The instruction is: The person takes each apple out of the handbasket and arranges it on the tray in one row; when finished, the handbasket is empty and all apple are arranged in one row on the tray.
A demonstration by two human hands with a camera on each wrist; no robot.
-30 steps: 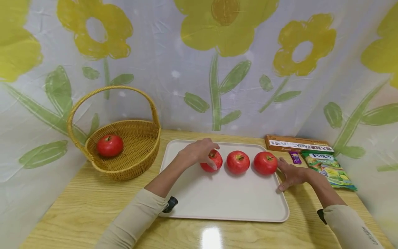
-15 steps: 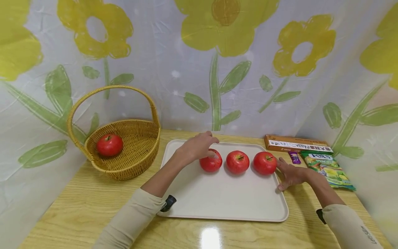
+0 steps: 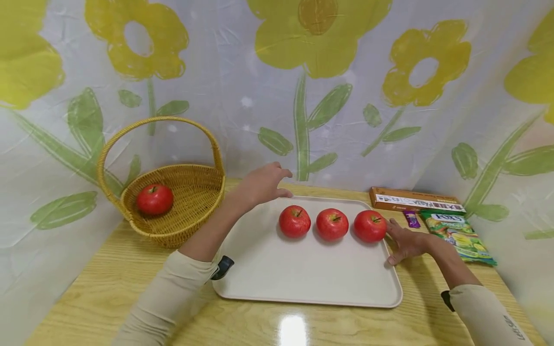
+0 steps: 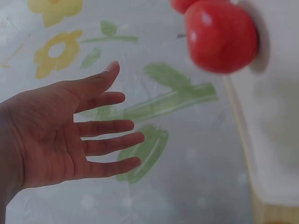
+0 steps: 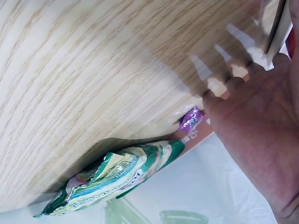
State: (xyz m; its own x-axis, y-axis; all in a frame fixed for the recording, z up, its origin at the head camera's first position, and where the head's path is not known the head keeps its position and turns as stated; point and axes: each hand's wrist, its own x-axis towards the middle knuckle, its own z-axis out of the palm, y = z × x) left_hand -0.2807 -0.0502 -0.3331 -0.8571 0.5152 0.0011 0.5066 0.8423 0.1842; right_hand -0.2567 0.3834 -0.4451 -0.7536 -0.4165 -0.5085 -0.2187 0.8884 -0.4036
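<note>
Three red apples stand in a row on a white tray (image 3: 303, 278): a left apple (image 3: 295, 221), a middle apple (image 3: 332, 224) and a right apple (image 3: 370, 226). My left hand (image 3: 263, 185) hovers over the tray's back left, apart from the left apple and holding nothing. In the left wrist view its fingers (image 4: 110, 143) are spread and fairly straight, with a red apple (image 4: 220, 36) beyond them. My right hand (image 3: 406, 241) is at the tray's right edge, fingertips by the right apple; whether they touch it I cannot tell.
A wicker basket (image 3: 195, 218) with a tall handle stands at the left, holding one red apple (image 3: 155, 199). At the back right lie a pasta box (image 3: 415, 200), a small purple packet (image 3: 411, 219) and a green FOX'S bag (image 3: 459, 238). A flowered curtain (image 3: 225, 86) hangs behind.
My left hand has let go of the left apple and moved up and to the left, away from it. The apple stays on the tray. My right hand has hardly moved.
</note>
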